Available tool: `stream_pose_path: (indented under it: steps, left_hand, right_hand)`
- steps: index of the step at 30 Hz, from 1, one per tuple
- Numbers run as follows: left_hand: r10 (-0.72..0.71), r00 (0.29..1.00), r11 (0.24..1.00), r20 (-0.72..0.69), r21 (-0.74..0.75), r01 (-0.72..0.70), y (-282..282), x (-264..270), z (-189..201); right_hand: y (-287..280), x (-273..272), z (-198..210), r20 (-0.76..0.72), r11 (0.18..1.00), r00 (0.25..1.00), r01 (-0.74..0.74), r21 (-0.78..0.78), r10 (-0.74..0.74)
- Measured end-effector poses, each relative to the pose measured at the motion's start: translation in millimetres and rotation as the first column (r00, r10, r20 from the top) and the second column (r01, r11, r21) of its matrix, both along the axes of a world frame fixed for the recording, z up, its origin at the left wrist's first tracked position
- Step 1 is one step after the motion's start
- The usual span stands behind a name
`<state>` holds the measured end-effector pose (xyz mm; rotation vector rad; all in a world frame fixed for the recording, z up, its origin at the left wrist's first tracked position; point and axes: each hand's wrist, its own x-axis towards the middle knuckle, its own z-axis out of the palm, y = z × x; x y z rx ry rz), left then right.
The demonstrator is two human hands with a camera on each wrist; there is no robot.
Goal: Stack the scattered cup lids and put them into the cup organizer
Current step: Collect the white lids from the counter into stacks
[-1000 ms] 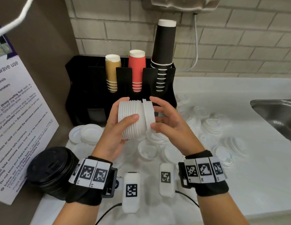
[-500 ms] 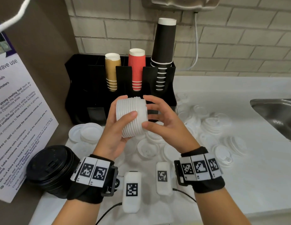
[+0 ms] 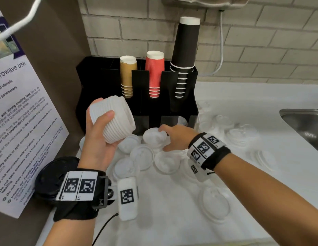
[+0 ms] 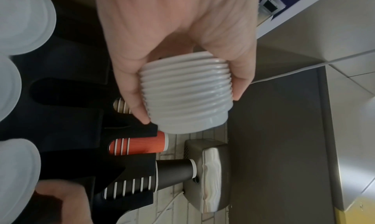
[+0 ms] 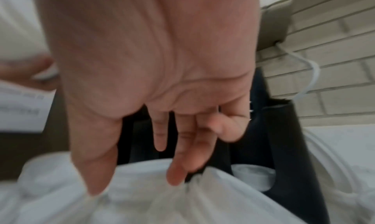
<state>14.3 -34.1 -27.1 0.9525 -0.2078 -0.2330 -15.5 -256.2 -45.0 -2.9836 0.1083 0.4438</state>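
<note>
- White counter [image 3: 172, 210] below a brick wall, with loose white plastic lids scattered near the black cup organizer [image 3: 94, 82].
- My left hand [image 3: 98, 148] grips the ribbed white lid stack [image 3: 115, 119] at its sides, raised left of centre.
- My right hand [image 3: 174, 137], fingers relaxed, touches a single white lid [image 3: 153, 137]; I judge it light, thin and slippery, best taken by the rim.
- Left wrist view alone shows the stack's nested ridges; right wrist view is blurred.

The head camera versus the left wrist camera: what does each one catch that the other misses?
Only the head view shows the right hand at a loose lid, the sink and the black lid stack. Only the left wrist view shows the left hand's fingers around the far side of the white lid stack. Both show the left hand, that stack, and the organizer with its cups.
</note>
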Motion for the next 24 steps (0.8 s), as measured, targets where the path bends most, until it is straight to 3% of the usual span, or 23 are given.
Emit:
stream_pose_path:
  steps: [5,11,13,18,24]
  left_hand:
    - [0.014,1.000,0.999,-0.007,0.032,-0.014,0.9,-1.1,-1.4]
    - [0.012,1.000,1.000,0.022,0.027,-0.013,7.2,4.3,1.2]
    - [0.013,0.999,1.000,0.030,0.027,-0.014,7.7,6.0,2.2]
    - [0.015,0.999,1.000,0.033,0.023,-0.016,7.2,8.3,2.0]
    - [0.004,0.999,0.999,0.032,0.032,-0.005,5.4,8.9,3.1]
  right_hand:
    - [15.8,20.4,-2.8,-0.023,0.972,0.992,-0.125,-0.201,0.123]
    - [40.8,36.8,8.9,0.169,0.989,0.976,-0.145,0.036,0.137]
    - [43.8,40.5,8.2,0.116,0.987,0.984,-0.143,0.072,0.134]
    - [39.0,41.6,-4.0,-0.125,0.990,0.984,-0.137,-0.046,0.130]
    - [48.6,41.7,-29.7,-0.133,0.971,0.968,-0.225,-0.075,0.214]
